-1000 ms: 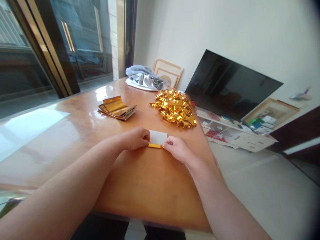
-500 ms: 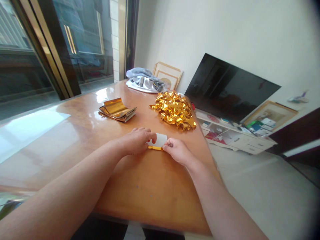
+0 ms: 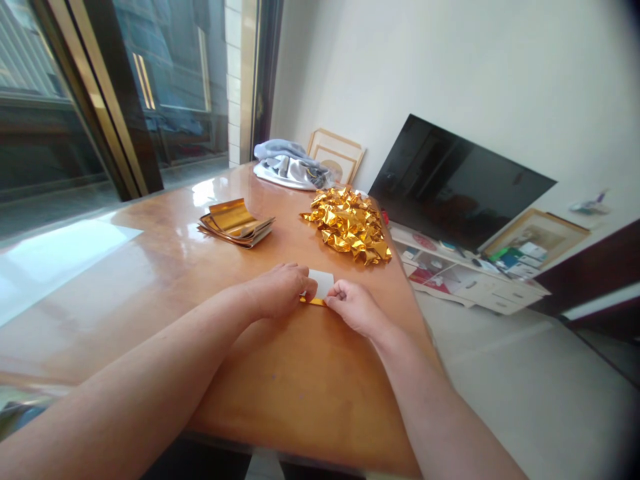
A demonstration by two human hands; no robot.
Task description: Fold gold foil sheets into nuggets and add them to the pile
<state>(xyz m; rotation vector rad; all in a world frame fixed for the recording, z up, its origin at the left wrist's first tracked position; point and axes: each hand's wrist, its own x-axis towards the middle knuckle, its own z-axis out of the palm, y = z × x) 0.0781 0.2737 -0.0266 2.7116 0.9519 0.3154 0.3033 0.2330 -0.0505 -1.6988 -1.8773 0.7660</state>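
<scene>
A small sheet of gold foil paper lies on the wooden table, white side up, with a narrow gold strip folded over along its near edge. My left hand covers the left part of the sheet, its fingers curled and pressed down at the fold. At the right end of that fold, my right hand pinches the paper between thumb and bent fingers. Beyond the hands sits a heap of folded gold foil pieces. A stack of flat gold foil sheets rests farther left, its top sheet curling up.
The polished table has its right edge close to my right forearm. Grey-blue cloth items lie at its far end, before leaning frames. A pale sheet covers the left side. A television and white cabinet stand beyond.
My left hand has slid slightly right along the folded edge, so less of the gold strip shows. My right hand keeps its pinch at the right end. The camera view has shifted a little.
</scene>
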